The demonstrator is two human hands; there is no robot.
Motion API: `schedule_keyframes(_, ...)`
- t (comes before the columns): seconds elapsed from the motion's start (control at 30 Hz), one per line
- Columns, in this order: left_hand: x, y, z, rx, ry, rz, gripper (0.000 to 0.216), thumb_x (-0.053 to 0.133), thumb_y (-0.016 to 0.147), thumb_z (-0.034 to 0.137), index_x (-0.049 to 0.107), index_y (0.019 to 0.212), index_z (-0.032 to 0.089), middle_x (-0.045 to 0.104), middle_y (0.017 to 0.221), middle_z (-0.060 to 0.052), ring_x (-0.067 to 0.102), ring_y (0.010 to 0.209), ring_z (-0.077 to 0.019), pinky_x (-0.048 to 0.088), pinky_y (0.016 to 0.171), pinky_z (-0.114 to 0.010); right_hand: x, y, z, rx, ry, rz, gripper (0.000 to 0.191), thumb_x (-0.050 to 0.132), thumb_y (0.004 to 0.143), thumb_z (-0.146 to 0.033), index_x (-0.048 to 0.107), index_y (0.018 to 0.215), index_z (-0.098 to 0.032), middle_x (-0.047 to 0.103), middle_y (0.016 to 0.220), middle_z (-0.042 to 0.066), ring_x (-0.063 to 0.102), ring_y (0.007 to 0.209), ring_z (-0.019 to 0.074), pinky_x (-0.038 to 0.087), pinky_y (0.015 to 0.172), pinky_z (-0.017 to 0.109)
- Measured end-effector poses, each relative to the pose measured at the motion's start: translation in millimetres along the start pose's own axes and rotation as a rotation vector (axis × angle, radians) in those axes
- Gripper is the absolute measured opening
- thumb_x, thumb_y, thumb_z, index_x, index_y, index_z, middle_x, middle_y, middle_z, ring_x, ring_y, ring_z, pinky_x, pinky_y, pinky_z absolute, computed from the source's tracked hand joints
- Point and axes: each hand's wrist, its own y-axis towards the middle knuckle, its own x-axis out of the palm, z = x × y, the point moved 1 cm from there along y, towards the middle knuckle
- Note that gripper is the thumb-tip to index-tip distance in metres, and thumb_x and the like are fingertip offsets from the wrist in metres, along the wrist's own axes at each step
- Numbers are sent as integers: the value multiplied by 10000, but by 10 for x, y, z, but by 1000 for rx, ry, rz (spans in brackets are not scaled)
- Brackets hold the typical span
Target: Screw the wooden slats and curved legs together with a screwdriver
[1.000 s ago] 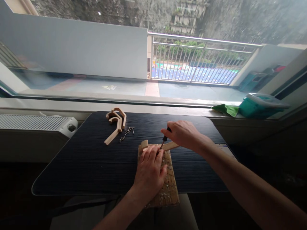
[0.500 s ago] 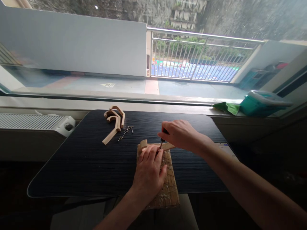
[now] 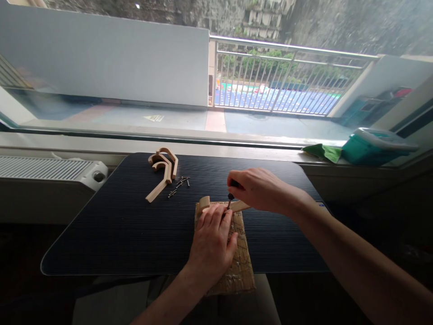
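My right hand (image 3: 254, 188) is closed around the dark handle of a screwdriver (image 3: 231, 197). The tool stands nearly upright, its tip down at a pale curved wooden piece (image 3: 204, 202) beside my left fingertips; the exact contact point is hidden. My left hand (image 3: 214, 232) lies over that piece, fingers side by side and bent onto the wood, holding it down, thumb apart. Beneath is a worn brown board (image 3: 244, 271), scratched and reaching past the near table edge. A straight arm of the wooden piece extends rightward under my right hand.
Several similar curved wooden pieces (image 3: 168, 169) lie at the back left of the dark table (image 3: 111, 234). Loose screws (image 3: 181, 181) are scattered beside them. On the sill sit a green cloth (image 3: 323, 152) and a teal box (image 3: 363, 146). A white radiator (image 3: 50, 171) stands left.
The view has shifted slightly. My right hand remains on the screwdriver with its wrist turned a little, and my left hand stays on the wooden piece.
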Motion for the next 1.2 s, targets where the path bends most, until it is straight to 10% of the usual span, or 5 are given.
schedule_keyframes(0.3,-7,11,4,6,2,3,420,529,803,236,510,1209,131,498,1281,-126,406,1236,-285,327,1059,-489,137,55,18,236,-136,63,442,318,891,-488,632,831,-182,659,686,87,594,626,195,267,521,277)
schedule_keyframes(0.6,1,-4,6,2,-4,16,419,534,804,240,510,1212,144,500,1284,-125,412,1230,-282,337,1051,-490,-7,-76,39,-8,1,4,240,386,890,-319,608,892,-228,656,720,18,544,605,133,274,529,250)
schedule_keyframes(0.9,0,-4,6,3,-7,16,410,521,810,232,502,1211,148,496,1292,-118,405,1243,-280,327,1056,-489,149,62,-4,258,-152,42,469,278,920,-478,622,889,-160,662,700,105,619,673,200,315,557,276)
schedule_keyframes(1.2,10,-3,-14,1,-16,14,415,521,811,237,504,1217,151,496,1289,-117,404,1238,-277,326,1055,-486,3,-29,-18,-67,-36,-59,244,384,881,-316,612,937,-248,674,778,20,578,648,146,273,525,256)
